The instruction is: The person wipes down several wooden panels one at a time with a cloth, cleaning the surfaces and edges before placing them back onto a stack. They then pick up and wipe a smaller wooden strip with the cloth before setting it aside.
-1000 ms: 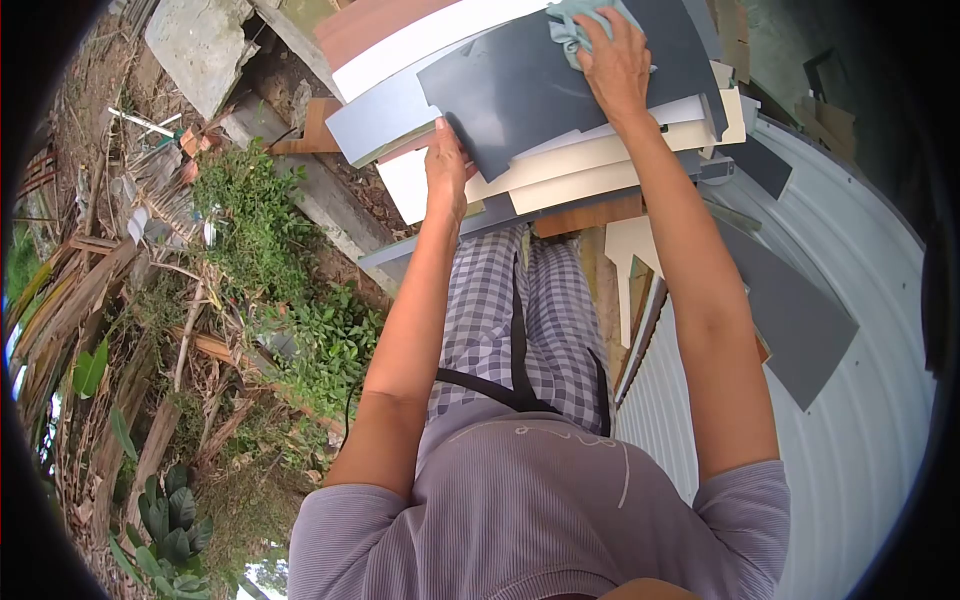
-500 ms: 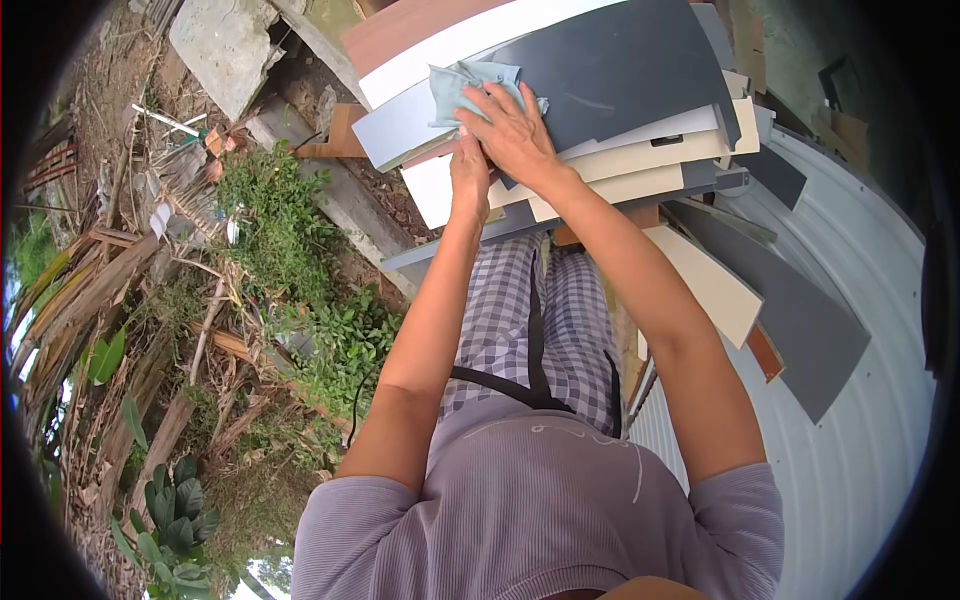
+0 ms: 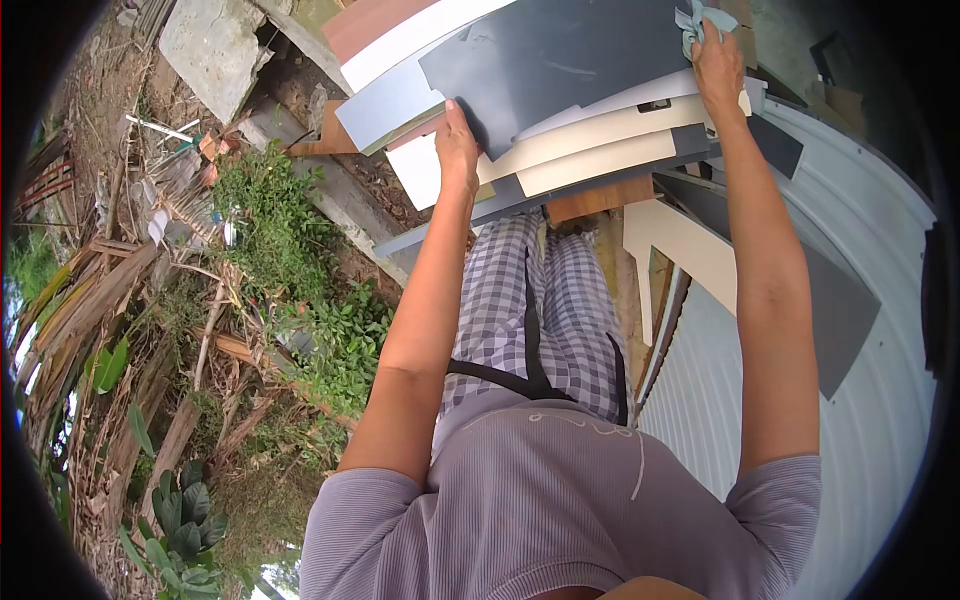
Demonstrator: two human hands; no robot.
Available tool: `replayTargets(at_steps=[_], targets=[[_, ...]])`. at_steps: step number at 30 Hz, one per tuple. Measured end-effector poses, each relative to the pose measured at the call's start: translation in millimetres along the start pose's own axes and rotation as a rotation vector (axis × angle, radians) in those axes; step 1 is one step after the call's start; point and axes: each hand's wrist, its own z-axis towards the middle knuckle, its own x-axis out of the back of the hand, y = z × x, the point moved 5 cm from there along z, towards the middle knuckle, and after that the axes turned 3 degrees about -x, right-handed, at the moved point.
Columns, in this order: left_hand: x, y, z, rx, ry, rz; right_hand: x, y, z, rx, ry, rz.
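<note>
A dark grey panel (image 3: 570, 65) lies on top of a stack of flat boards in front of me. My left hand (image 3: 457, 155) grips its near left corner, thumb over the top and the other fingers hidden beneath. My right hand (image 3: 718, 75) is closed on a crumpled light blue cloth (image 3: 692, 28), which rests at the panel's far right end. Faint pale marks show on the panel's surface. Under it lie a light grey-blue board (image 3: 390, 100) and several cream boards (image 3: 600, 165).
Corrugated metal sheeting (image 3: 860, 420) runs down the right, with a loose grey board (image 3: 835, 320) leaning over it. Green plants (image 3: 270, 230), a concrete slab (image 3: 215, 55) and dry debris lie on the left. A brown wooden piece (image 3: 600, 198) sits under the stack near my legs.
My right hand has swept the cloth from the panel's left part to its far right end. My left hand has shifted slightly up and left, staying at the panel's near edge.
</note>
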Motion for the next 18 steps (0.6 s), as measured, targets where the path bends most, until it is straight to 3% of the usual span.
replayTargets(at_steps=[4,10,15,16,18], targets=[[4,-1,5,-0.042,0.050,0.079,-1,18,-29,0.002,0.088,0.022],[9,-21,26,-0.179,0.133,0.104,1,71,-93,-0.395,-0.122,0.358],[20,-26,23,-0.200,0.123,0.064,-26,97,-236,-0.686,-0.316,0.933],[23,-25,24,-0.203,0.124,0.064,-32,102,-268,-0.712,-0.375,0.940],[18,-34,27,-0.061,-0.071,-0.096,-38,112,-334,-0.688,-0.457,0.916]])
